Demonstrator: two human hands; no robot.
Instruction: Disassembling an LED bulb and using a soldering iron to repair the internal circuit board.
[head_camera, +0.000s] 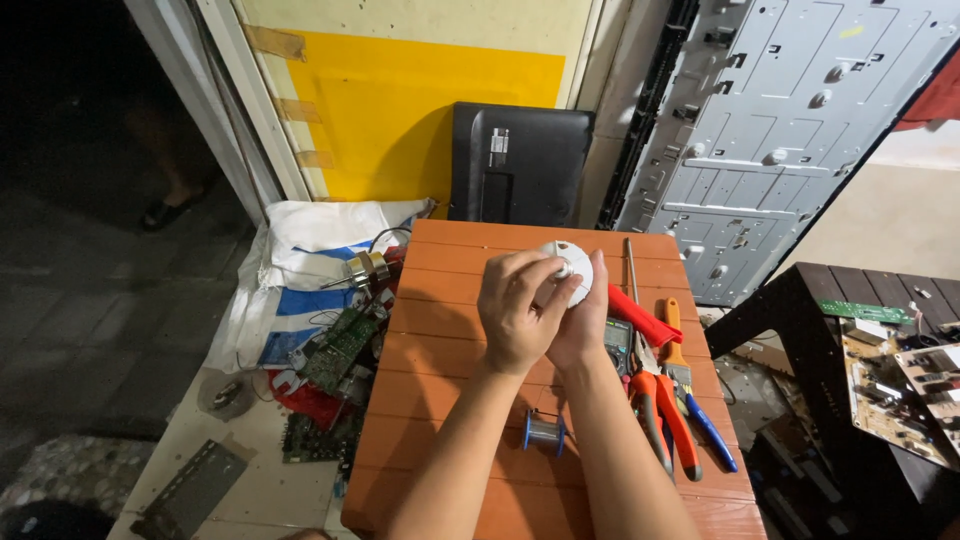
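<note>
- The left hand (518, 312) and right hand (583, 322) are raised together over the far half of the orange tabletop (440, 400), both closed around a round white disc-shaped device (572, 268).
- The disc sits tilted at the top of the two hands, just beyond the knuckles, its flat face turned partly toward the camera; being round, it shows no clear long axis.
- The right hand cups it from underneath and behind; its fingers are mostly hidden.
- The left hand's fingers (540, 268) curl over the disc's near-left edge, pinching at a small knob near the centre.
- Both hands touch it; neither is nearer.
- On the tabletop nearby lie a blue solder spool (545, 431), orange-handled pliers (668, 415) and a multimeter (619, 344).
</note>
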